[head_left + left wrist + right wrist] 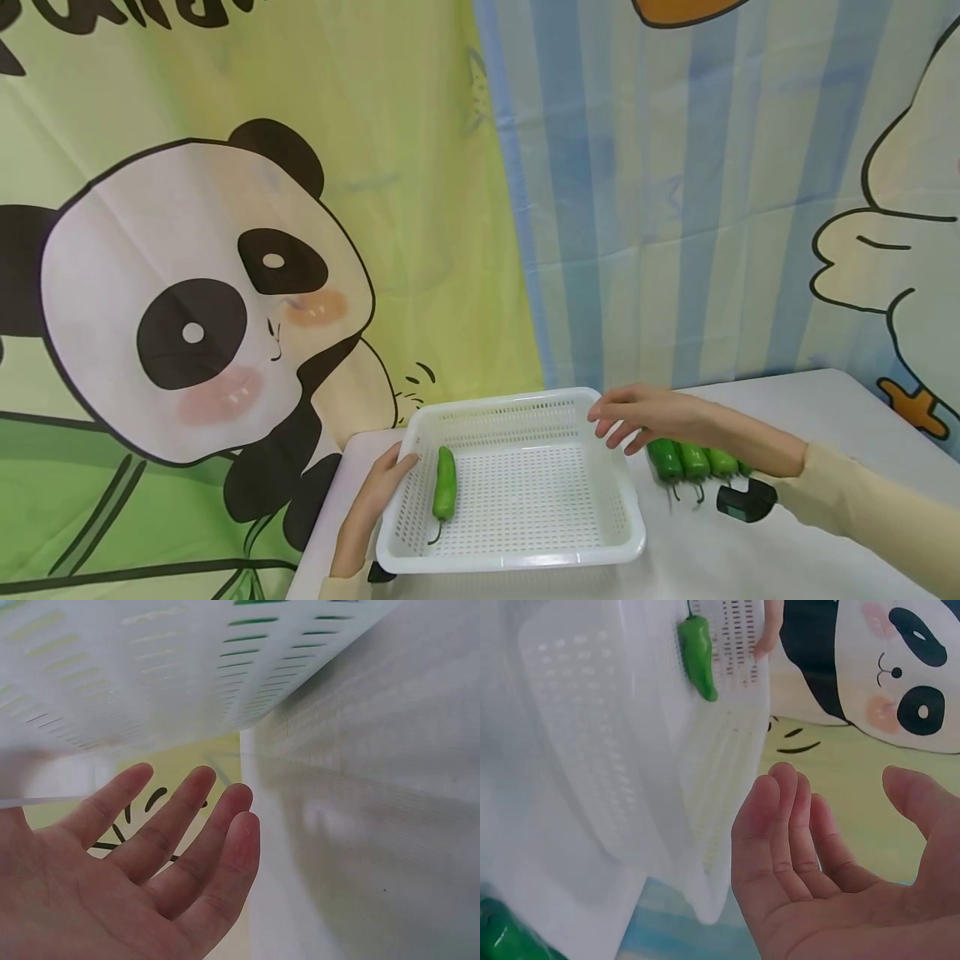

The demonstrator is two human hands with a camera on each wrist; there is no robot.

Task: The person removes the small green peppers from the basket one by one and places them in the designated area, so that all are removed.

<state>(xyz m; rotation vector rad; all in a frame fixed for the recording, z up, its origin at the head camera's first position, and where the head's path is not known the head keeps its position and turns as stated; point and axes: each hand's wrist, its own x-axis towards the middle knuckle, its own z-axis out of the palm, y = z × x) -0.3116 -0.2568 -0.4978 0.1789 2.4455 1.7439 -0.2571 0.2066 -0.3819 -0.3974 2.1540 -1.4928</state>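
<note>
A white perforated plastic basket [525, 562] stands on the table, with one green pepper [446, 485] lying along its left side. My left hand [378, 489] is at the basket's left rim, thumb over the edge and fingers outside; in the left wrist view those fingers [202, 855] lie along the outer wall. Near the back right corner of the rim hovers my right hand [648, 414], fingers loosely bent and nothing between them. Several green peppers [693, 461] lie in a row right of the basket, partly hidden beneath the right hand and wrist.
The white table [795, 400] extends to the right of the basket. Behind it hangs a printed curtain [450, 208] with a panda on the left and blue stripes on the right. A black device [747, 502] sits at the right wrist.
</note>
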